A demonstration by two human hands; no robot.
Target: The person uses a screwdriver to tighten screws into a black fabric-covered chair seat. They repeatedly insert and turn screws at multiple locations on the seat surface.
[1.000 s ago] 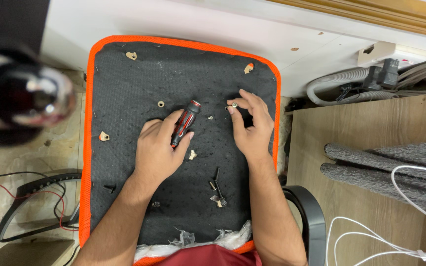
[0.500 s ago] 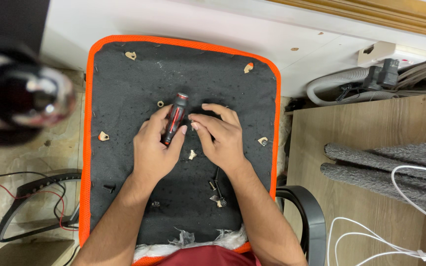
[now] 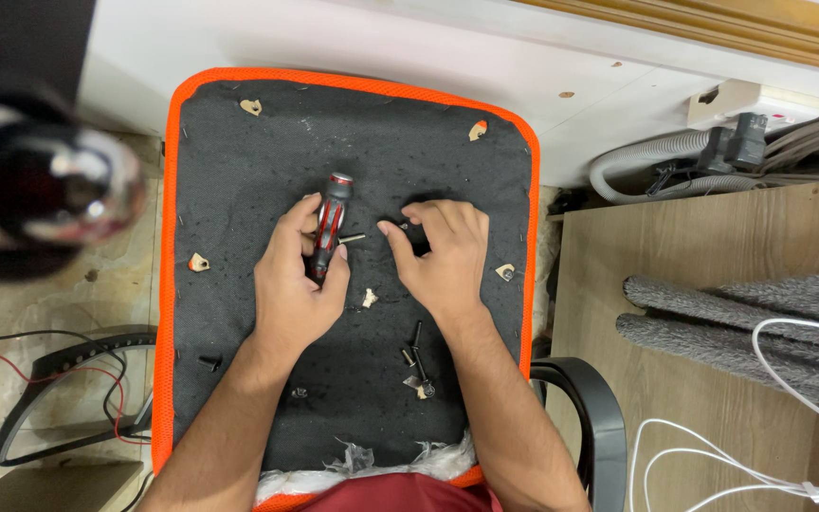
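Screwdriver gripped over upturned seat base (image 3: 239, 171).
Left hand (image 3: 296, 280) closed around red-black screwdriver (image 3: 331, 223); right hand (image 3: 443, 256) loosely curled, fingertips on black fabric, holding nothing visible.

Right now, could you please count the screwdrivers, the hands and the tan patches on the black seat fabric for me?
Red-and-black screwdriver: 1
Hands, left hand and right hand: 2
Tan patches on the black fabric: 5
Total: 8
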